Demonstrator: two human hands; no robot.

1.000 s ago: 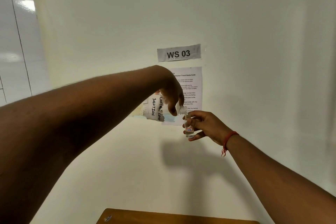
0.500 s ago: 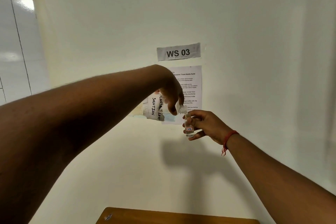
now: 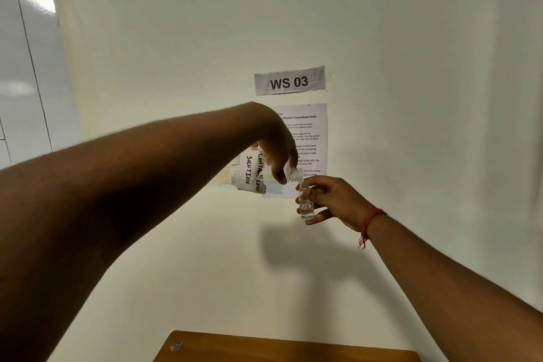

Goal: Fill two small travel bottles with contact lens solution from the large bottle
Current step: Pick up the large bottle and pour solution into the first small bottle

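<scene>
My left hand (image 3: 277,153) grips the large clear bottle (image 3: 252,175), which bears a handwritten "CONTACT LENS SOLUTION" label. The bottle is tipped nearly on its side with its open neck (image 3: 294,175) pointing right and down. My right hand (image 3: 332,200) holds a small clear travel bottle (image 3: 306,206) upright, with a small red-bordered label on it. The large bottle's mouth meets the small bottle's opening. Some clear liquid sits in the small bottle's bottom. Both are held in the air in front of the wall. No second travel bottle is in view.
A brown wooden tabletop (image 3: 282,348) shows at the bottom edge. On the white wall hang a "WS 03" sign (image 3: 289,81) and a printed instruction sheet (image 3: 308,138). A whiteboard (image 3: 23,62) is at the far left.
Both hands hold almost the same pose. The bottles have barely moved, and the large bottle stays tipped over the small one.
</scene>
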